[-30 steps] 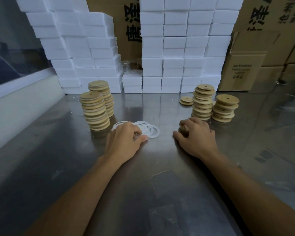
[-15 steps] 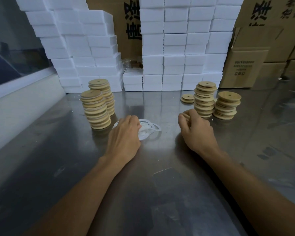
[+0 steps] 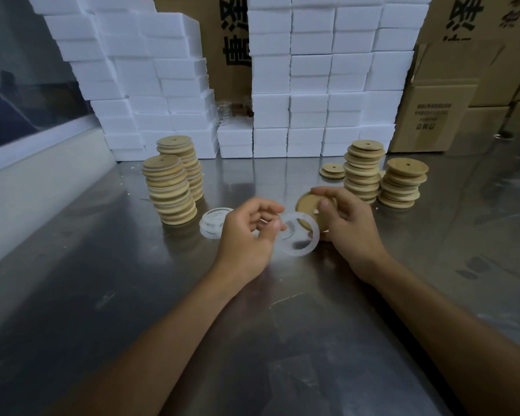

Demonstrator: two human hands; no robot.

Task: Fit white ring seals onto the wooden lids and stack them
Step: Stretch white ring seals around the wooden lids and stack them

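My left hand (image 3: 246,235) pinches a white ring seal (image 3: 298,234), lifted off the table. Just to its right, my right hand (image 3: 347,226) grips a wooden lid (image 3: 306,207) tilted on edge, partly behind the ring. A small pile of white ring seals (image 3: 212,225) lies on the table left of my left hand. Two stacks of wooden lids with seals (image 3: 170,193) stand at the left. Two stacks of plain wooden lids (image 3: 362,171) and a pair of flat lids (image 3: 332,170) stand at the right.
White foam blocks (image 3: 312,73) are piled high along the back of the steel table (image 3: 132,280). Cardboard boxes (image 3: 433,115) stand at the back right. A low white wall (image 3: 27,181) runs along the left side.
Both hands have risen from the table. The left hand picked a ring seal from the pile; the right hand picked up a wooden lid. They have come close together.
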